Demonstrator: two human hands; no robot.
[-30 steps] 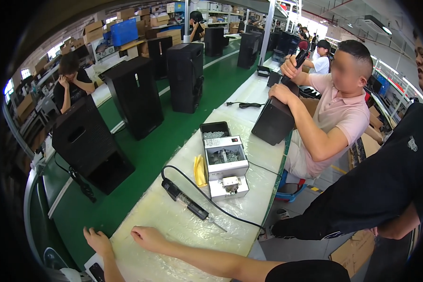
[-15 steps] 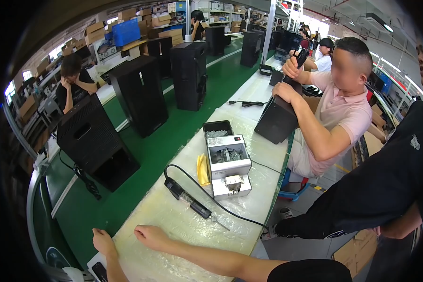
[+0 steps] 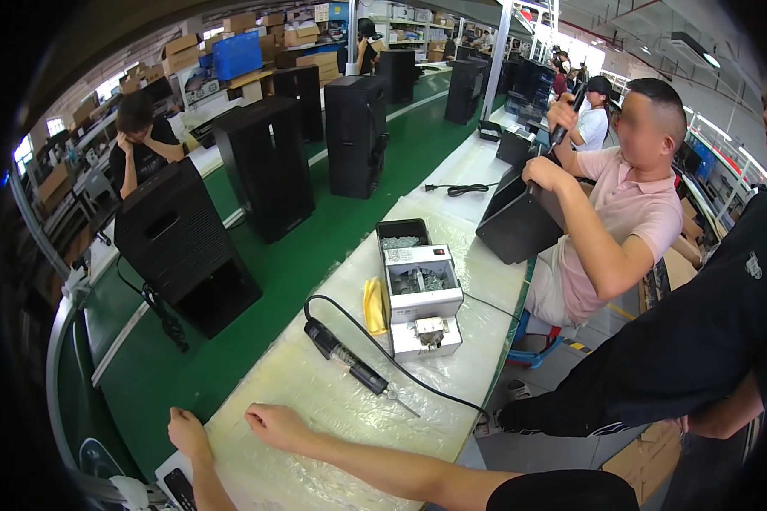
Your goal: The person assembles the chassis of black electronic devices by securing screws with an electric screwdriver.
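My right hand (image 3: pixel 274 426) rests on the film-covered bench top (image 3: pixel 315 400), its fingers curled into a loose fist with nothing seen in it. Just left of it, at the bench edge beside the green belt, my left hand (image 3: pixel 187 432) is also curled and appears to hold nothing. Beyond my right hand lies a black electric screwdriver (image 3: pixel 345 358) with a long bit and a cable. Behind the screwdriver stands a grey screw feeder (image 3: pixel 422 294) with screws in its tray. A yellow cloth-like piece (image 3: pixel 373 307) lies against the feeder's left side.
Black speaker cabinets (image 3: pixel 264 166) stand along the green conveyor belt (image 3: pixel 256 298). Across the bench, a seated co-worker (image 3: pixel 626 204) works with a driver on a black box (image 3: pixel 520 221). Another person (image 3: pixel 673 315) stands close on my right. A coiled black cable (image 3: pixel 460 188) lies farther along.
The whole scene has shifted slightly right in the view. The co-worker's black box has turned, and the driver hand has moved with it. Both my hands stay in place, still curled.
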